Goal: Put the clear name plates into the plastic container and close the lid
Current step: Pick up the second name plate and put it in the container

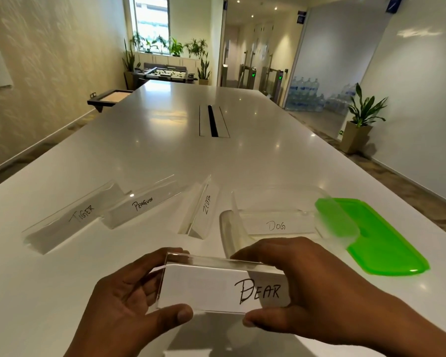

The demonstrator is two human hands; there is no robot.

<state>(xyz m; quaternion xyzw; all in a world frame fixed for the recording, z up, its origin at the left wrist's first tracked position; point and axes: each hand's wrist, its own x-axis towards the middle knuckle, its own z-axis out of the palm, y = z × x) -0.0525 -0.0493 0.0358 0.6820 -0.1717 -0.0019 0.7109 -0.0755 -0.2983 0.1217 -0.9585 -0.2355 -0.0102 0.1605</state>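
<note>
I hold a clear name plate marked "BEAR" (211, 287) above the near table edge, my left hand (124, 302) gripping its left end and my right hand (307, 287) its right end. Just beyond stands the clear plastic container (228, 233), open, with the "DOG" plate (276, 225) lying inside. The green lid (386, 238) lies flat to the container's right, partly under it. Left of the container, three more clear plates rest on the white table (165, 150): "ZEBRA" (202, 210), "PENGUIN" (142, 203) and "TIGER" (75, 217).
A cable slot (213, 121) runs along the table's middle farther back. A dark tray (108, 97) juts past the far left edge. Potted plants (361, 119) and stacked water bottles stand by the right wall.
</note>
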